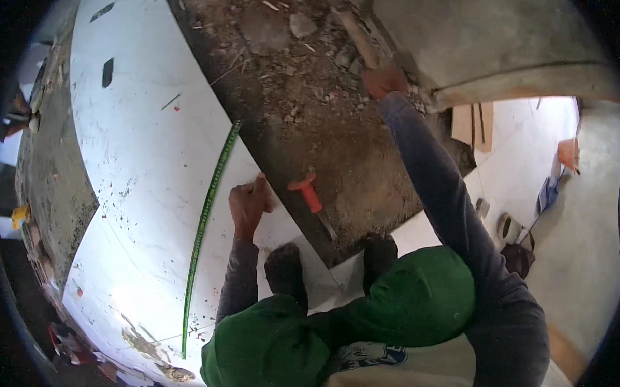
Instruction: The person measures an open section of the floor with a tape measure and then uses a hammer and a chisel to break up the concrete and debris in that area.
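Note:
My right hand (384, 81) is closed round the wooden handle (357, 39) of a tool, over the rubble at the far side; the tool's head is hard to make out. My left hand (250, 204) is over the white tile near its edge, fingers curled in and one finger raised, with nothing visible in it. Just right of it, a chisel (310, 197) with a red grip and round hand guard stands tilted in the dirt strip, its blade toward my feet. Left of that hand, a green measuring strip (205, 224) lies lengthwise on the tile.
A strip of broken rubble and dirt (293, 77) runs between large white tiles (147, 154) and a grey wall (507, 36). Wet mortar (55, 150) lies at the left. Sandals (509, 229) and an orange-brown object (569, 154) are on the right. My feet (285, 269) stand at the near tile edge.

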`<action>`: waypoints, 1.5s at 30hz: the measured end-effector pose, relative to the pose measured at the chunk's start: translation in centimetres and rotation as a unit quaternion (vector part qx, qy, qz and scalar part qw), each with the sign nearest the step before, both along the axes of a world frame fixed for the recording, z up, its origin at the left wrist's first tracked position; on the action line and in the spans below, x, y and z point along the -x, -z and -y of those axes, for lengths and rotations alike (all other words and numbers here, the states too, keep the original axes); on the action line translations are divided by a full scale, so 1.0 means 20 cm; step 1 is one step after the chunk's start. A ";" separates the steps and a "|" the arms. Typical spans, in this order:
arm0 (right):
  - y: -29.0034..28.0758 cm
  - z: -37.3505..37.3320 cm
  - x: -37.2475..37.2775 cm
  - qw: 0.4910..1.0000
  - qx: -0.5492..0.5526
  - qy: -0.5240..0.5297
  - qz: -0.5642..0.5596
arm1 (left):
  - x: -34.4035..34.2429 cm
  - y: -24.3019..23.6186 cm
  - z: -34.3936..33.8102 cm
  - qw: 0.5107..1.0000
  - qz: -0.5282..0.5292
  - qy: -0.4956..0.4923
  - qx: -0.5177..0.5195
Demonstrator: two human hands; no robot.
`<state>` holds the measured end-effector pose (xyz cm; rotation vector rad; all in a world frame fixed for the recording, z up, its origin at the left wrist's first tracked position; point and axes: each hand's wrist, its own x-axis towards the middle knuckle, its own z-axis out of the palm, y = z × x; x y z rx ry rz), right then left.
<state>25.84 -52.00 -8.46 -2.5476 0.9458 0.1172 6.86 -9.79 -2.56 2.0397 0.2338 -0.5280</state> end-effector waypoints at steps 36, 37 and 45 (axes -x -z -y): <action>-0.02 0.27 1.15 0.855 -0.487 -0.117 -0.138 | 0.16 0.16 -0.18 0.975 0.131 -0.011 -0.179; 0.03 0.20 1.22 0.849 -0.483 -0.148 -0.157 | 0.22 0.20 -0.24 0.953 0.246 -0.075 -0.162; 0.09 -0.02 1.50 0.863 -0.457 -0.066 -0.206 | 0.20 0.09 -0.46 0.887 0.255 -0.165 -0.347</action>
